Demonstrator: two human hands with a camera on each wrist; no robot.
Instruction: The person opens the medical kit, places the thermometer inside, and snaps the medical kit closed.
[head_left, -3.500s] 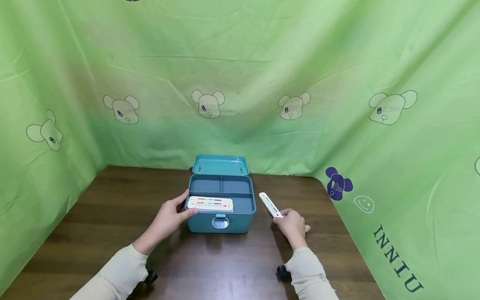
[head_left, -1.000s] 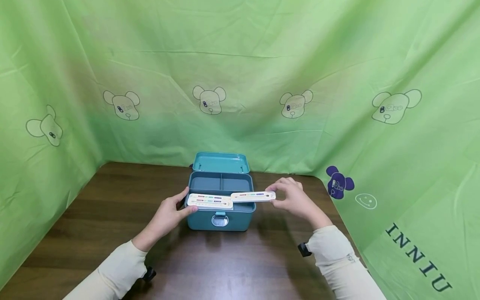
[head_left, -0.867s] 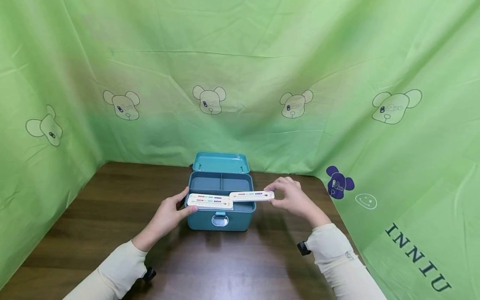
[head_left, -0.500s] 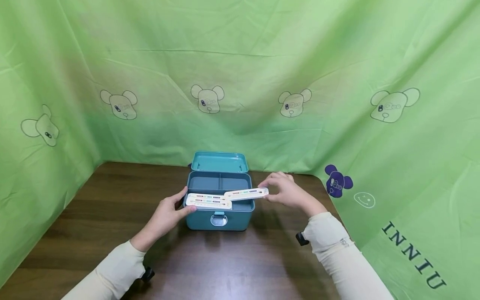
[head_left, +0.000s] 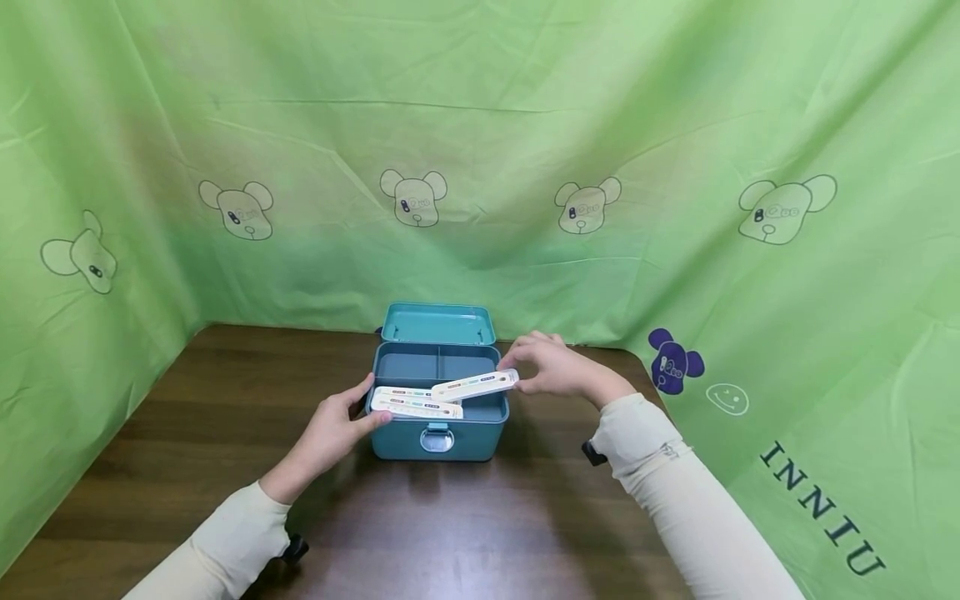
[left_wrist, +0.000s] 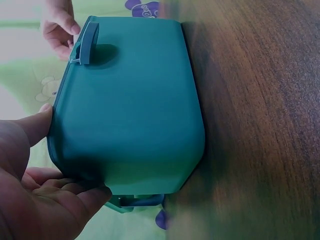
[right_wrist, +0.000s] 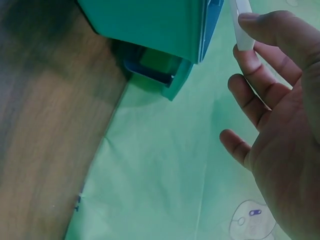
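A teal storage box stands on the table with its lid raised at the back. My left hand holds the box's front left corner, thumb at the front rim and fingers against the side, as the left wrist view shows. Flat white cases with small coloured labels lie in the left of the front compartment. Between thumb and fingers my right hand pinches the right end of another slim white case. This case slants above the compartment, its left end over the others; whether they touch I cannot tell.
A divider splits the box's rear section into two compartments. A metal latch sits on the box front. Green printed cloth hangs behind and beside the brown wooden table.
My right hand has lifted a slim white case off the table and brought it left over the box. Lately the case has shifted further left and tilted. My left hand stays on the box.
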